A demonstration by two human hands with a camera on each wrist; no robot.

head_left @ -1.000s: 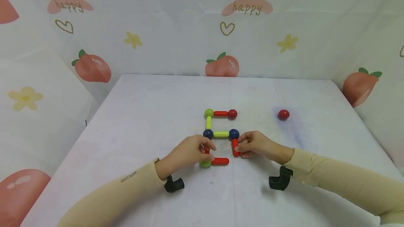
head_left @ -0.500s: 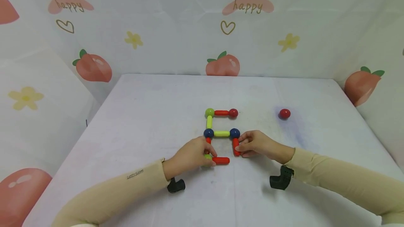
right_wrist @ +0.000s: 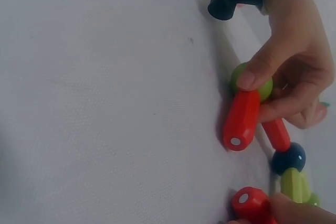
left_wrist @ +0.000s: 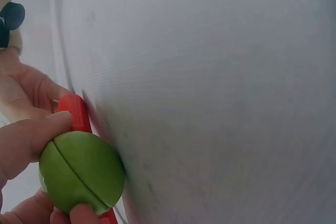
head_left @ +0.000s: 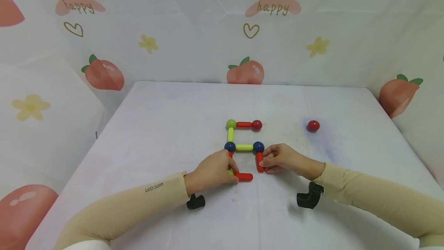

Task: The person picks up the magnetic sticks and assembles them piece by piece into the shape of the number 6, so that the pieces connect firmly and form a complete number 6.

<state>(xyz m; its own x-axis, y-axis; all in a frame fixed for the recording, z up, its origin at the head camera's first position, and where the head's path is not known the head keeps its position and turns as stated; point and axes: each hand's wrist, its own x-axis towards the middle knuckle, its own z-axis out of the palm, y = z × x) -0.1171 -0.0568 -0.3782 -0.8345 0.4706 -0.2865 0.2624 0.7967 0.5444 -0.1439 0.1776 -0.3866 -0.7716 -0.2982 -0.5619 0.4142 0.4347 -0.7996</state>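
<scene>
Magnetic building rods and balls form a figure on the table. Its top has a green ball (head_left: 231,124), a red rod (head_left: 244,124) and a red ball (head_left: 257,125). Yellow-green rods and two blue balls (head_left: 258,147) make the middle. My left hand (head_left: 212,168) holds the lower green ball (left_wrist: 81,171), its thumb and finger at the joint with the red bottom rod (head_left: 245,177). In the head view that hand mostly covers this ball. My right hand (head_left: 284,160) pinches the red side rod (head_left: 259,162), whose upper end meets the right blue ball.
A loose red ball (head_left: 313,125) lies at the right on the white table (head_left: 166,126). A patterned cloth (head_left: 194,22) hangs behind. A black wrist camera (head_left: 308,198) sits below the right wrist, another (head_left: 195,202) below the left.
My left hand has moved slightly right and closed in on the lower green ball and the start of the bottom rod. The right hand has kept its pinch in place.
</scene>
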